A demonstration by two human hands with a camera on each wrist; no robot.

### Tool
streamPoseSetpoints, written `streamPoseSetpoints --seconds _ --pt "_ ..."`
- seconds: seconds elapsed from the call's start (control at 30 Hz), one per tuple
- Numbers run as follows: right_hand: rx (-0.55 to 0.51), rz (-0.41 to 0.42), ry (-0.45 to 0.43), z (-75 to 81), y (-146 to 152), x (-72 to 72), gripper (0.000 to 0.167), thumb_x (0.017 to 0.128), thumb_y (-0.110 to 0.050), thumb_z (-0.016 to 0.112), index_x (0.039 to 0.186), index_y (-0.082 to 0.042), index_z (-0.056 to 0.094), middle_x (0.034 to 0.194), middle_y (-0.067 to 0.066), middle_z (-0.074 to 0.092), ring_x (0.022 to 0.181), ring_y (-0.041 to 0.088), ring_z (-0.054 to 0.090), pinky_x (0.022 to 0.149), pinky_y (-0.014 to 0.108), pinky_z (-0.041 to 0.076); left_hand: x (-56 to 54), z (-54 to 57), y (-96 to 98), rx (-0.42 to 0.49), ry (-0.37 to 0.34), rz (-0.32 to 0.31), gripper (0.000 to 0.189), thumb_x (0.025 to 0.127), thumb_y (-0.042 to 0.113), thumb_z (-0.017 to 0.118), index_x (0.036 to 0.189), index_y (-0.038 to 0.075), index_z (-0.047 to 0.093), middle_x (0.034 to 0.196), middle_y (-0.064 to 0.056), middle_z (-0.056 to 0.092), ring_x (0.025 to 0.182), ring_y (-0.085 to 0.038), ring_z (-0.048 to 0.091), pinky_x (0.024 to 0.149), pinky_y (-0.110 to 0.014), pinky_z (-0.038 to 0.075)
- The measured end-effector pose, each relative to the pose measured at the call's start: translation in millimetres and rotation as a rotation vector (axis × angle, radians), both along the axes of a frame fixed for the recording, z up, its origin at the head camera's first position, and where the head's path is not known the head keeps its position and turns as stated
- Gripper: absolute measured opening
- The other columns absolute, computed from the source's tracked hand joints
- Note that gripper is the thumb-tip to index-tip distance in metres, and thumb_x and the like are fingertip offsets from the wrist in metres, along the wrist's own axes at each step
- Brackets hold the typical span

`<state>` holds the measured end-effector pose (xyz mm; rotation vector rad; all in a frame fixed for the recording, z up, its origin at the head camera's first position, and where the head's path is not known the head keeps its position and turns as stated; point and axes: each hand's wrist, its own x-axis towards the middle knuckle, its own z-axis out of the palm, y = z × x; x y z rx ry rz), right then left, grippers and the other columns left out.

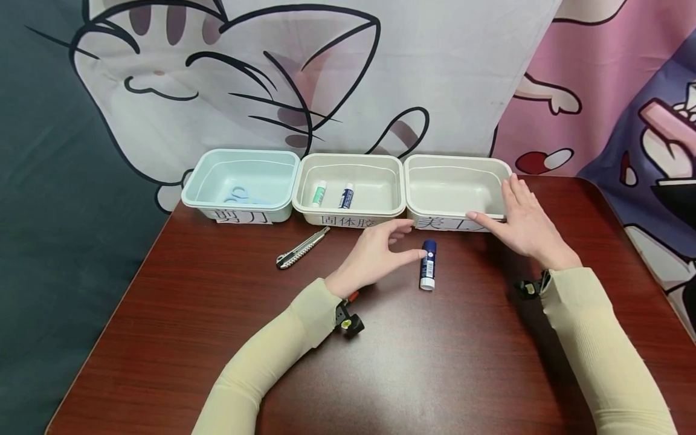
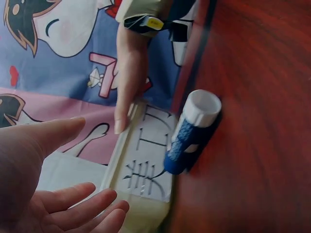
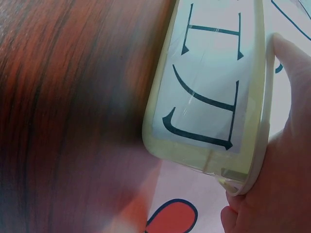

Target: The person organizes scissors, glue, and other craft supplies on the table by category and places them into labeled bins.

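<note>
My left hand (image 1: 375, 255) is held over the table with thumb and fingers spread apart and nothing between them. Its thumb overlaps a glue stick (image 1: 428, 269) in the head view; the left wrist view shows this blue and white glue stick (image 2: 192, 133) apart from the fingers. My right hand (image 1: 530, 226) rests on the right corner of a cream bin (image 1: 457, 220), fingers straight along its side and thumb at the front rim. Left of my left hand lies a utility knife (image 1: 302, 249) with a silver body.
A pale blue bin (image 1: 239, 158) holds light blue scissors (image 1: 241, 196). In the cream middle bin (image 1: 350, 162) lie a green glue stick (image 1: 319, 194) and a blue glue stick (image 1: 346, 197). The three labelled bins stand side by side against a printed curtain (image 1: 451, 66).
</note>
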<state>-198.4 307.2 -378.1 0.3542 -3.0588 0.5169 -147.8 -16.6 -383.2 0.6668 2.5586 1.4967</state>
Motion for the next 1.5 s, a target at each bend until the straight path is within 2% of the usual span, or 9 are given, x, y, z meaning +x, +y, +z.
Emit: streamPoseSetpoints --seconds 0.27,0.47,0.6,0.83,1.07,1.2,1.33,1.5 --pt "0.000 -0.006 -0.006 -1.5 0 0.7 0.106 0.097 -0.064 0.053 0.156 0.013 0.011 0.163 0.032 0.000 0.152 0.040 -0.004 0.121 0.051 -0.001 4.9 -15.5 8.9 -0.040 -0.040 -0.005 0.061 0.087 0.035 0.083 0.137 0.008 0.062 0.133 -0.004 0.065 0.115 -0.020 0.065 0.097 -0.027 0.049" --pt "0.005 -0.012 -0.016 -0.8 -1 1.2 0.107 0.097 -0.066 0.052 0.156 0.013 0.010 0.164 0.031 -0.002 0.152 0.040 -0.005 0.121 0.051 -0.001 5.1 -21.4 15.4 -0.113 -0.028 0.003 0.064 0.086 0.039 0.083 0.138 0.009 0.062 0.127 -0.004 0.068 0.111 -0.016 0.066 0.093 -0.022 0.048" --pt "0.004 -0.015 -0.018 -0.6 -1 1.3 0.108 0.097 -0.066 0.052 0.156 0.013 0.009 0.164 0.031 -0.003 0.152 0.039 -0.006 0.121 0.053 0.000 4.5 -22.7 20.5 -0.185 0.019 0.004 0.067 0.084 0.045 0.083 0.138 0.012 0.062 0.126 0.000 0.069 0.111 -0.011 0.065 0.093 -0.022 0.046" --pt "0.007 -0.015 -0.013 -0.6 -1 1.1 0.108 0.097 -0.066 0.052 0.156 0.013 0.009 0.164 0.031 -0.002 0.152 0.039 -0.006 0.121 0.051 -0.001 3.9 -25.6 30.2 -0.191 -0.007 -0.016 0.072 0.081 0.041 0.086 0.140 0.008 0.059 0.126 -0.006 0.066 0.111 -0.015 0.064 0.092 -0.018 0.046" --pt "0.006 -0.013 -0.020 -0.4 -1 0.5 0.108 0.097 -0.066 0.052 0.156 0.013 0.009 0.164 0.030 -0.005 0.152 0.037 -0.007 0.121 0.050 -0.002 1.2 -29.1 40.1 -0.268 0.028 -0.011 0.071 0.081 0.037 0.087 0.139 0.006 0.059 0.122 -0.005 0.067 0.106 -0.012 0.064 0.089 -0.018 0.046" --pt "0.003 -0.011 -0.018 -0.6 -1 1.1 0.108 0.097 -0.066 0.052 0.156 0.013 0.009 0.164 0.029 -0.005 0.152 0.037 -0.007 0.121 0.050 -0.002 -0.7 -29.8 44.1 -0.278 0.013 -0.013 0.071 0.081 0.033 0.089 0.139 0.005 0.058 0.121 -0.004 0.067 0.101 -0.011 0.064 0.089 -0.019 0.045" --pt "0.002 -0.007 -0.008 -0.4 -1 1.5 0.107 0.097 -0.066 0.052 0.156 0.013 0.010 0.164 0.031 -0.003 0.152 0.038 -0.006 0.121 0.051 -0.001 -2.3 -28.8 47.3 -0.294 0.001 -0.017 0.070 0.080 0.030 0.089 0.139 0.006 0.059 0.118 -0.002 0.069 0.102 -0.011 0.064 0.092 -0.021 0.045" --pt "0.000 -0.007 -0.008 -0.5 0 1.6 0.107 0.097 -0.066 0.052 0.156 0.013 0.010 0.164 0.031 -0.003 0.152 0.038 -0.006 0.121 0.051 -0.001 -3.5 -28.2 49.2 -0.308 -0.017 -0.024 0.065 0.081 0.024 0.088 0.137 0.006 0.061 0.108 0.001 0.071 0.101 -0.010 0.064 0.090 -0.019 0.044"
